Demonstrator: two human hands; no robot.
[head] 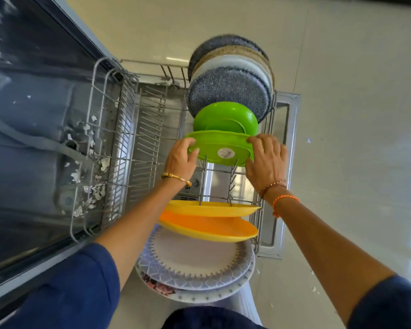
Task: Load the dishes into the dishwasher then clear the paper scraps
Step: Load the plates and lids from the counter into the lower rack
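A green plate stands on edge over the tines of the pulled-out dishwasher rack. My left hand grips its left rim and my right hand grips its right rim. Behind it stands a green bowl, then several speckled grey, white and beige plates. Nearer to me two yellow plates and two patterned white plates stand in the same row. White paper scraps lie scattered inside the dishwasher tub on the left.
The dishwasher tub opens on the left, its door lies flat under the rack. The rack's left half holds only bare tines. A few paper scraps lie on the pale tiled floor at the right.
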